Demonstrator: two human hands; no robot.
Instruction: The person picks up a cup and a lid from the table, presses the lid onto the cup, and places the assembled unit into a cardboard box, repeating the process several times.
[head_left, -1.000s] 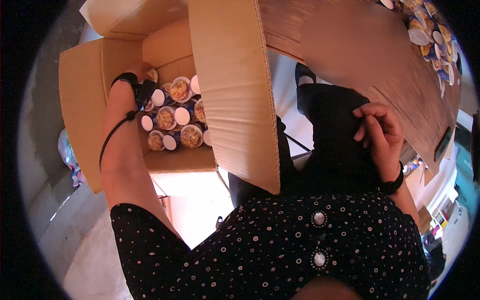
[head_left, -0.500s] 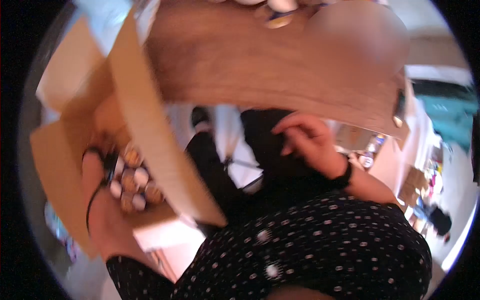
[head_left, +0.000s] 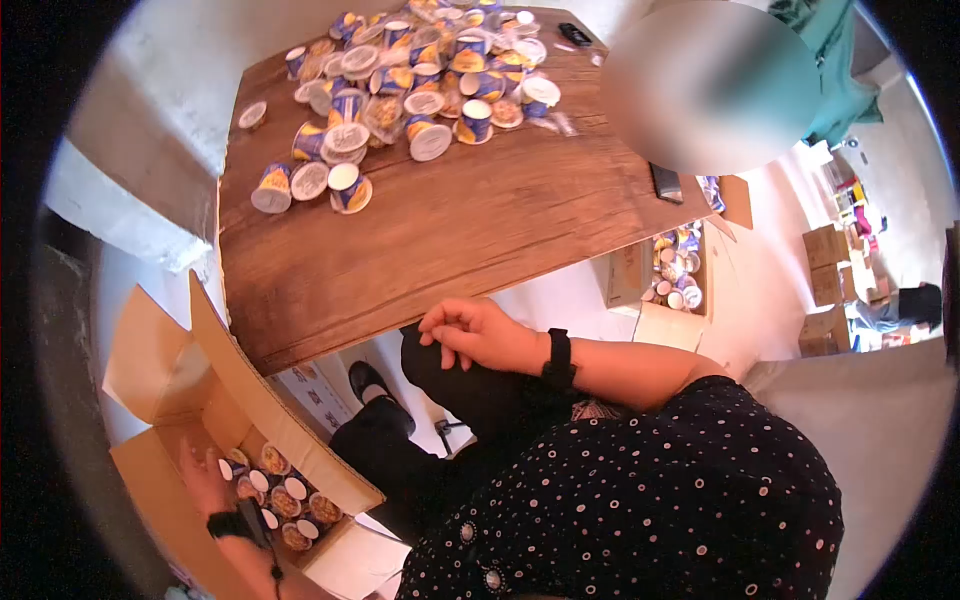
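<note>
My left hand (head_left: 205,482) is down inside an open cardboard box (head_left: 330,462) at the lower left. Its fingers look apart along the box's inner wall, beside several packed cups (head_left: 284,503), and nothing shows in its grasp. Above my lap hangs my right hand (head_left: 470,332), its fingers loosely bent and apart, holding nothing. A brown wooden table (head_left: 450,220) lies in front of me. On its far part is a heap of blue and yellow cups (head_left: 425,75) with white lids, some in clear plastic; a few cups (head_left: 345,188) lie nearer to me.
A second box (head_left: 630,275) with cups stands beyond the table's right edge. A dark phone (head_left: 666,184) lies near that edge and a small black object (head_left: 574,35) at the back. A person in green (head_left: 835,75) is at the upper right. Further boxes (head_left: 826,245) stand far right.
The view has shifted and sharpened, bringing in the cup heap on the table. My left hand is still in the box; my right hand stays over my lap, empty.
</note>
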